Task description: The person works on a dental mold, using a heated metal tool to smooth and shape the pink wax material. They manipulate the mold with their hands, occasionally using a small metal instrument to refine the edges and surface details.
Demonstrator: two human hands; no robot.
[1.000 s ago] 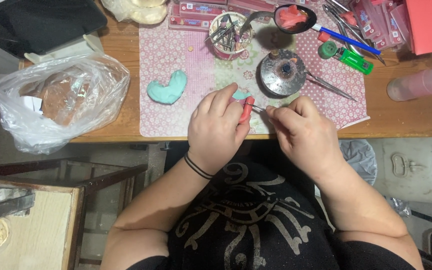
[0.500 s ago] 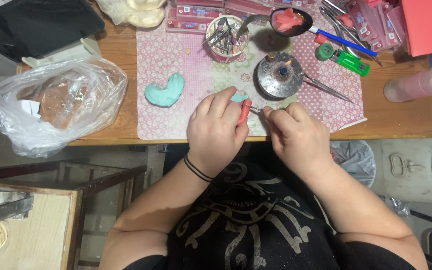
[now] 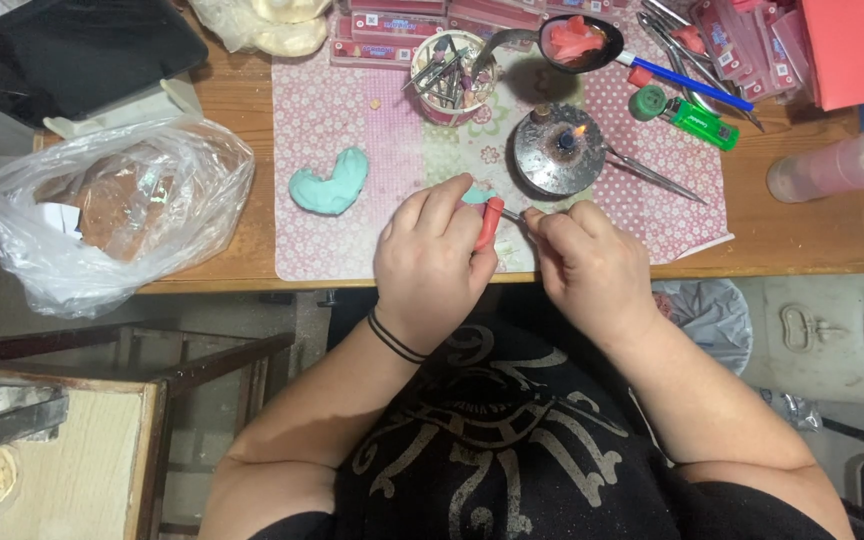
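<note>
In the head view, the left hand [image 3: 435,262] is curled shut around a small red piece [image 3: 489,222] with a bit of teal showing just above it, held over the near edge of the pink patterned mat [image 3: 352,110]. The right hand [image 3: 584,268] sits just beside it, fingers pinched closed on a thin metal tool [image 3: 509,214] whose tip meets the red piece (how much of the tool lies inside the hand cannot be seen). Just beyond the hands stands a round metal burner [image 3: 552,155] with a small flame lit. A teal curved block [image 3: 329,186] lies on the mat to the left, well apart from the hands. A cup of tools [image 3: 449,78] and a spoon with pink material [image 3: 577,42] sit farther back. A clear plastic bag [image 3: 117,215] rests at the wooden table [image 3: 812,230]'s left end
</note>
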